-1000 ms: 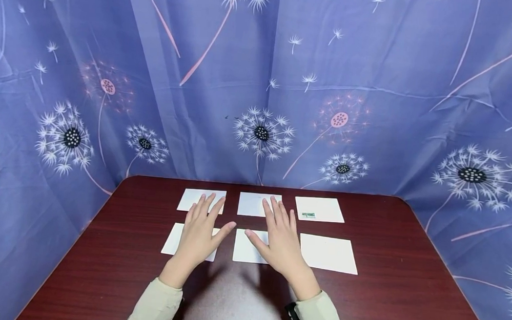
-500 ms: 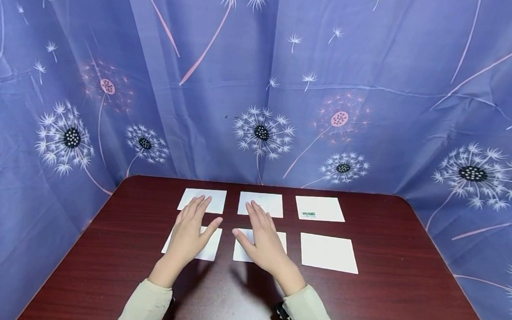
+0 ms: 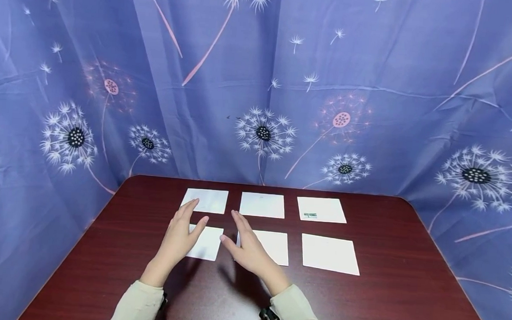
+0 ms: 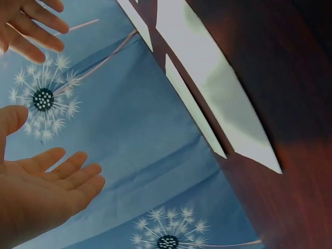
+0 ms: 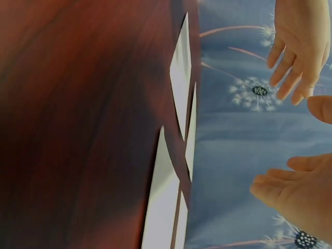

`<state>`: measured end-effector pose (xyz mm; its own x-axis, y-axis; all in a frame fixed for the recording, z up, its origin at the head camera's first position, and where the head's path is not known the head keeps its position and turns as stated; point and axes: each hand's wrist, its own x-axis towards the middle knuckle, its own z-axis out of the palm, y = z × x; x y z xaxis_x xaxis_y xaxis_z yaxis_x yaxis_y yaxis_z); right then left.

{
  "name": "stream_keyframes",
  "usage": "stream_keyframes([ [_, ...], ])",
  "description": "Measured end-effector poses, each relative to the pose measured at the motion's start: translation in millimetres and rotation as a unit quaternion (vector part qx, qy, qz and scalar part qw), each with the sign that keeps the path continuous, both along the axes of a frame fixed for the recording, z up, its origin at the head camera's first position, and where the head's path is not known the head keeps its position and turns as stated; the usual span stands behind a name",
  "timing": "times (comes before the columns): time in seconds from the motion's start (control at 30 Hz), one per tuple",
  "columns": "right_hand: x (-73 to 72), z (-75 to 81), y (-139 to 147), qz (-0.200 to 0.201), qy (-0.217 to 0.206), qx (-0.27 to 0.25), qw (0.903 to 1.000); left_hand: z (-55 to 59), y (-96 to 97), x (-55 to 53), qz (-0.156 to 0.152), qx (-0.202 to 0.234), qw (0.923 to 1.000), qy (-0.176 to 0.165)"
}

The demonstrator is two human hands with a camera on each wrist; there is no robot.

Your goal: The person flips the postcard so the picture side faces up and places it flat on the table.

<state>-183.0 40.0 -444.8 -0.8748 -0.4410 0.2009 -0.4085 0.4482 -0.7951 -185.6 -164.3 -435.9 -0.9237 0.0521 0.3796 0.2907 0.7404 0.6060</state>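
Observation:
White cards lie flat in two rows. My left hand [image 3: 176, 236] is held above the front left card [image 3: 207, 243], partly covering it and a corner of the back left card [image 3: 211, 201]. Over the left edge of the front middle card [image 3: 274, 245] is my right hand [image 3: 248, 247]. Both hands have straight fingers, thumbs apart, and hold nothing. Shadows fall on the table below them, and both wrist views show each palm [image 4: 46, 197] raised off the cards. Behind the right hand lies the back middle card [image 3: 262, 205].
At the right are a front right card [image 3: 330, 254] and a back right card [image 3: 325, 208] with a small green picture [image 3: 310, 215] near its lower left corner. The dark red table [image 3: 406, 286] ends at a blue dandelion-print curtain [image 3: 222, 143].
Both hands have drifted left and a little back toward the body, staying above the table. More of the middle cards shows. The cards have kept their places.

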Motion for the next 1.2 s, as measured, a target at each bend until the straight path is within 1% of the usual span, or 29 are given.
stream_keyframes([
  [0.13, 0.1, -4.3, -6.0, 0.008, -0.015, -0.013, 0.9998, -2.5, -5.7, -1.6, -0.002, 0.02, 0.9995, -0.022],
  [0.27, -0.2, -8.9, -12.1, -0.003, -0.039, -0.023, 0.999, -5.6, -12.6, -3.4, -0.004, 0.034, 0.9982, -0.049],
  [0.37, -0.5, -11.7, -16.9, -0.017, -0.066, -0.034, 0.9971, -8.5, -18.6, -5.3, -0.002, 0.039, 0.9964, -0.076],
  [0.5, 0.0, -14.3, -23.2, -0.026, -0.102, -0.053, 0.993, -13.4, -26.7, -8.4, 0.005, 0.045, 0.9917, -0.12],
  [0.63, 1.1, -18.6, -29.5, -0.031, -0.127, -0.065, 0.9893, -18.3, -34.0, -11.7, 0.002, 0.061, 0.9852, -0.16],
  [0.73, 2.0, -22.5, -34.4, -0.04, -0.143, -0.072, 0.9863, -21.2, -38.4, -13.8, -0.007, 0.084, 0.978, -0.191],
  [0.87, 3.8, -25.9, -41.2, -0.049, -0.167, -0.09, 0.9806, -24.2, -43.0, -16.6, -0.011, 0.102, 0.9688, -0.225],
  [1.07, 4.8, -28.9, -48.4, -0.072, -0.2, -0.119, 0.9699, -28.2, -50.0, -19.4, 0.008, 0.087, 0.9586, -0.271],
  [1.2, 5.5, -30.2, -50.6, -0.086, -0.217, -0.13, 0.9636, -30.5, -55.3, -19.4, 0.011, 0.086, 0.9525, -0.292],
])
